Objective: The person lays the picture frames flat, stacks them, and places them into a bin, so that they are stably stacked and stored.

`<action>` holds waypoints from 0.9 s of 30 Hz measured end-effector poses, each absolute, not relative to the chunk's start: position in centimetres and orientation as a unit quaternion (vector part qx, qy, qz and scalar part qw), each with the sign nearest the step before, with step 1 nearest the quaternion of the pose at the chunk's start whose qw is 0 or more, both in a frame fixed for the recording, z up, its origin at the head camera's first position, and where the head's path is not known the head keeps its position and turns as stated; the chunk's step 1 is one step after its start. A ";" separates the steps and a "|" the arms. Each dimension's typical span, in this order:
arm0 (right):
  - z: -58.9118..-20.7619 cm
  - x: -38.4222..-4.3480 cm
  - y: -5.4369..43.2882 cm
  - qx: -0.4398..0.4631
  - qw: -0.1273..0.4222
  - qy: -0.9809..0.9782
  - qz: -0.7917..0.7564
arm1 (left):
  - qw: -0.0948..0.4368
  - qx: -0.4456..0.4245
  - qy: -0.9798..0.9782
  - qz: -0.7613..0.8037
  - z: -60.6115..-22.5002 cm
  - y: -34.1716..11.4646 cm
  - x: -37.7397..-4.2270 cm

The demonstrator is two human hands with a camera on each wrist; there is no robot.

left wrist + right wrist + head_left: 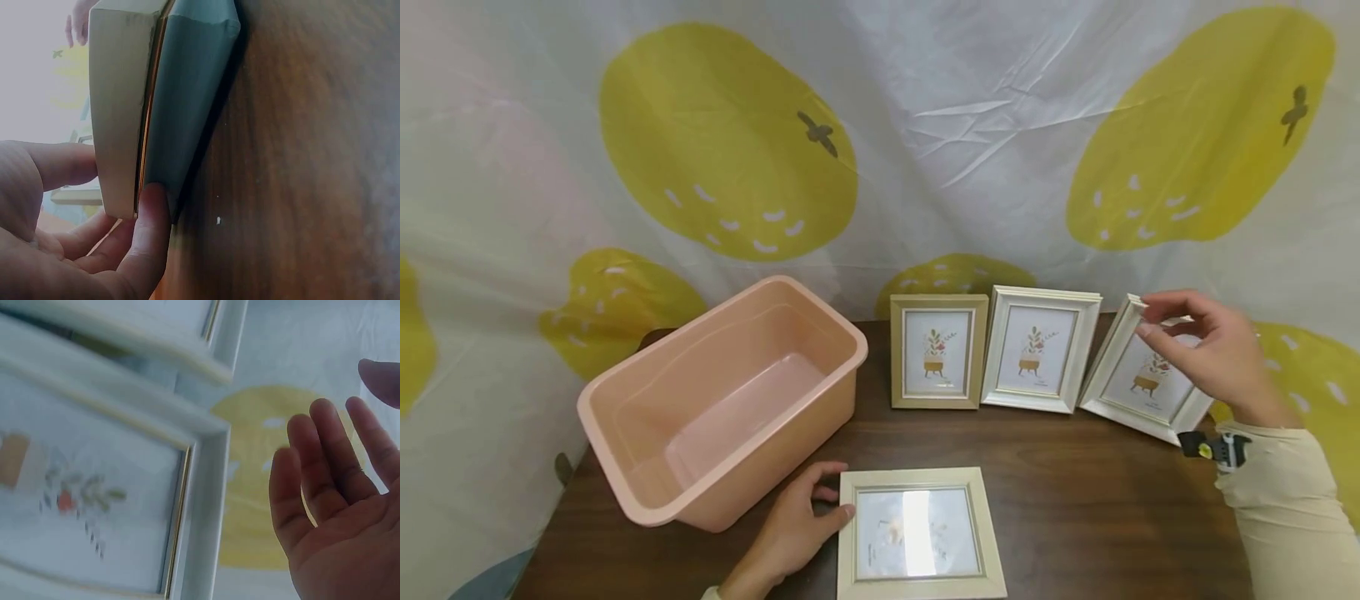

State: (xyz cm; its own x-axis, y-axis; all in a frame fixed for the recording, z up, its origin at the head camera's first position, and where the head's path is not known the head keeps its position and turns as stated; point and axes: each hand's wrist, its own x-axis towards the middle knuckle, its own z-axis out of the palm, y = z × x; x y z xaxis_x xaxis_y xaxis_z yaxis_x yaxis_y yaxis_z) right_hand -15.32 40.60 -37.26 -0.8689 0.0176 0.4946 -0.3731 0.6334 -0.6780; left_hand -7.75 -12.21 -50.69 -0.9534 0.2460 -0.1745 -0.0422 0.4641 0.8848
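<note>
In the head view, my left hand (pixel 793 529) holds the left edge of a cream picture frame (pixel 845 542) lying face up at the front of the table. The left wrist view shows its fingers (pixel 150 219) bent around the frame's corner; the side has a cream layer (pixel 119 106) over a darker one (pixel 187 81). My right hand (pixel 1213 350) is raised before the upper part of the rightmost white frame (pixel 1120 354), hiding some of it. In the right wrist view, the loosely bent right fingers (pixel 328 456) are apart from that frame (pixel 206 506) and hold nothing.
A pink plastic bin (pixel 820 417) stands at the left with nothing inside. A tan frame (pixel 898 354) and a white frame (pixel 1082 354) stand upright along the back of the brown table (pixel 1112 517). A cloth printed with yellow fruit (pixel 722 142) hangs behind.
</note>
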 end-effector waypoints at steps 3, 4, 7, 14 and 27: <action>-37.1 -15.5 42.4 0.077 0.239 -0.885 0.393 | 0.137 0.060 0.844 0.515 -50.8 -12.2 -7.8; -37.1 -15.5 42.9 0.065 0.238 -0.891 0.382 | 0.136 0.060 0.844 0.516 -50.8 -12.2 -7.8; -37.2 -15.5 44.5 0.037 0.229 -0.910 0.344 | 0.138 0.060 0.842 0.518 -50.9 -12.2 -7.9; -37.7 -15.6 47.2 0.010 0.188 -0.936 0.297 | 0.142 0.058 0.836 0.527 -51.0 -12.3 -8.0; -38.8 -16.7 48.5 0.029 0.157 -0.957 0.242 | 0.143 0.057 0.832 0.533 -51.4 -12.5 -8.1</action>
State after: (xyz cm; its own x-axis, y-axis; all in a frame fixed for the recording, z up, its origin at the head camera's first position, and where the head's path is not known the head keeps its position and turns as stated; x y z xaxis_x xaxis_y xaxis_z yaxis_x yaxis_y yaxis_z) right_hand -16.72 48.50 -38.78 -0.9489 0.0216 0.3149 -0.1309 0.8809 -0.4549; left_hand -8.06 -12.46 -51.36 -0.9527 0.2468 -0.1770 -0.0573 0.4263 0.9028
